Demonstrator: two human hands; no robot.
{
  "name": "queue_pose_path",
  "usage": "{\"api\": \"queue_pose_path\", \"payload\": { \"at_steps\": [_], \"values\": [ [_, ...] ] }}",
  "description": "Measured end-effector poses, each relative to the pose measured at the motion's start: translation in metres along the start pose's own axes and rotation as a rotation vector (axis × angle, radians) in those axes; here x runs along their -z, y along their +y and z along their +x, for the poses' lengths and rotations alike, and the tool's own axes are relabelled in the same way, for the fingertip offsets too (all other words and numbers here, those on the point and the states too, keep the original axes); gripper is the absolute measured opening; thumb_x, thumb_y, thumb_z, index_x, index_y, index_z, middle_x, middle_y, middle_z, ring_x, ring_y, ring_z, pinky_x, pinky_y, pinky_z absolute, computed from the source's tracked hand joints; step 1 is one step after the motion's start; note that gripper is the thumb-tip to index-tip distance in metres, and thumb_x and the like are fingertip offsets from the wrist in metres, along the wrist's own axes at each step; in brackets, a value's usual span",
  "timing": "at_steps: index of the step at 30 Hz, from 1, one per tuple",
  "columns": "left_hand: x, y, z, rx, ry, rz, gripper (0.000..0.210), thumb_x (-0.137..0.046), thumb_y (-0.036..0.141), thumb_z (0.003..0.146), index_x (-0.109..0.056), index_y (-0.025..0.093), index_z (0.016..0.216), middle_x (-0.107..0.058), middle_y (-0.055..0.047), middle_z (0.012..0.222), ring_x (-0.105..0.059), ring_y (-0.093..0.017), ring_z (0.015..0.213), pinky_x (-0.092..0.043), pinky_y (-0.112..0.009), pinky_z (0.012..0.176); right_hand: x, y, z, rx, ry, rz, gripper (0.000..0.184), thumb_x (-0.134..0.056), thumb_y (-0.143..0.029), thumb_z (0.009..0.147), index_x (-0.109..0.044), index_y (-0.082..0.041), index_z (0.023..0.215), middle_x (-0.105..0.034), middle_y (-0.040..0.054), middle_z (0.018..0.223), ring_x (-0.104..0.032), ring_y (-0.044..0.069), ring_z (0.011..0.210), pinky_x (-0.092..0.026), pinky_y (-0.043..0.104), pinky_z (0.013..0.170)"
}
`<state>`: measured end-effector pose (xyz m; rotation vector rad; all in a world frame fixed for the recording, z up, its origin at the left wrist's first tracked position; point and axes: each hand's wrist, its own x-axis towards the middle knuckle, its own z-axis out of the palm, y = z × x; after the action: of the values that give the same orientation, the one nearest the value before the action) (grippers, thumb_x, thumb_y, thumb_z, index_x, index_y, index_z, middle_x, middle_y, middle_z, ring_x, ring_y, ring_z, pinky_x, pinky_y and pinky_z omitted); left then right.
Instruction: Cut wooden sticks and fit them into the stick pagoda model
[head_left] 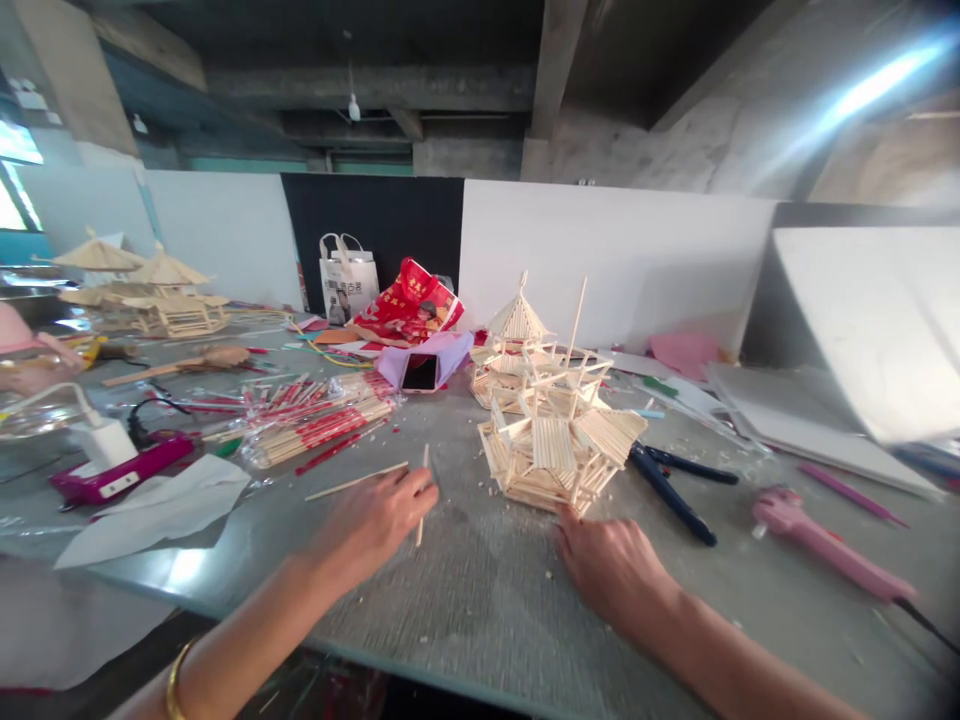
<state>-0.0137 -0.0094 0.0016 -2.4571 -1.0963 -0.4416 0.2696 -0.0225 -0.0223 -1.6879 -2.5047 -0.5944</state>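
Note:
My left hand (pixel 386 505) rests low over the table with its fingers curled together on a thin wooden stick (pixel 419 530), whose two ends stick out past the fingertips. Another pale stick (pixel 330 489) lies by the knuckles. Bent fingers of my right hand (pixel 615 560) are at the near bottom edge of a pavilion model built of sticks (pixel 551 445) and appear to grip it; the exact hold is partly hidden. That model has slatted roof panels. Close behind it rises a similar pavilion with a pointed roof (pixel 519 318).
Dark-handled pliers (pixel 679 490) and a pink glue gun (pixel 832 550) lie to the right. Bundled sticks in plastic (pixel 330 420), a purple power strip (pixel 127 468) and white paper (pixel 161 510) are on the left. A phone (pixel 421 372) lies behind. Another person's hand (pixel 45 365) shows far left.

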Motion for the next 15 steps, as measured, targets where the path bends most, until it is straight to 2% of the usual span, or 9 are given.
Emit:
{"api": "queue_pose_path", "payload": {
  "at_steps": [2,5,7,9,12,15],
  "values": [
    [0.004,0.007,0.003,0.013,-0.070,0.055,0.037,-0.037,0.000,0.075,-0.055,0.018,0.101,-0.059,-0.006,0.101,-0.058,-0.018,0.084,-0.050,-0.032,0.068,0.000,0.001,-0.001,0.017,0.009,0.008,0.014,-0.037,-0.019,0.085,-0.050,-0.019,0.089,-0.063,-0.0005,0.059,-0.061,0.020,0.051,-0.029,0.028,0.041],
    [0.012,0.027,0.004,0.099,0.036,-0.032,0.037,-0.039,0.003,0.078,-0.051,0.019,0.109,-0.059,-0.006,0.104,-0.058,-0.018,0.087,-0.050,-0.032,0.072,0.002,0.001,-0.004,0.040,0.024,0.027,0.011,-0.038,-0.019,0.085,-0.049,-0.021,0.086,-0.063,-0.0026,0.063,-0.061,0.018,0.055,-0.027,0.029,0.043],
    [0.013,0.043,0.004,0.145,0.110,-0.133,0.031,-0.040,0.010,0.081,-0.052,0.020,0.108,-0.060,-0.005,0.099,-0.059,-0.015,0.082,-0.050,-0.030,0.071,0.003,0.001,-0.004,0.038,0.031,0.029,0.011,-0.038,-0.018,0.085,-0.049,-0.021,0.086,-0.062,-0.0027,0.062,-0.061,0.018,0.055,-0.025,0.030,0.043],
    [0.012,0.057,0.005,0.164,0.134,-0.214,0.028,-0.040,0.014,0.083,-0.053,0.021,0.107,-0.062,-0.004,0.094,-0.060,-0.013,0.077,-0.049,-0.027,0.070,0.003,0.001,-0.003,0.033,0.034,0.020,0.012,-0.039,-0.017,0.085,-0.049,-0.019,0.088,-0.062,-0.0014,0.060,-0.060,0.018,0.051,-0.021,0.031,0.042],
    [0.008,0.072,0.010,0.175,0.098,-0.300,0.026,-0.040,0.015,0.083,-0.057,0.022,0.102,-0.063,-0.003,0.085,-0.060,-0.013,0.074,-0.048,-0.025,0.068,0.003,0.002,0.002,0.028,0.036,0.002,0.011,-0.042,-0.014,0.082,-0.052,-0.018,0.082,-0.061,-0.0001,0.056,-0.059,0.018,0.048,-0.017,0.031,0.041],
    [0.006,0.079,0.016,0.214,0.063,-0.391,0.026,-0.039,0.016,0.084,-0.060,0.023,0.097,-0.064,-0.002,0.080,-0.060,-0.013,0.073,-0.047,-0.023,0.066,0.003,0.002,0.005,0.031,0.042,0.001,0.012,-0.046,-0.010,0.077,-0.053,-0.019,0.076,-0.062,-0.0003,0.059,-0.060,0.018,0.052,-0.018,0.031,0.041]
  ]
}}
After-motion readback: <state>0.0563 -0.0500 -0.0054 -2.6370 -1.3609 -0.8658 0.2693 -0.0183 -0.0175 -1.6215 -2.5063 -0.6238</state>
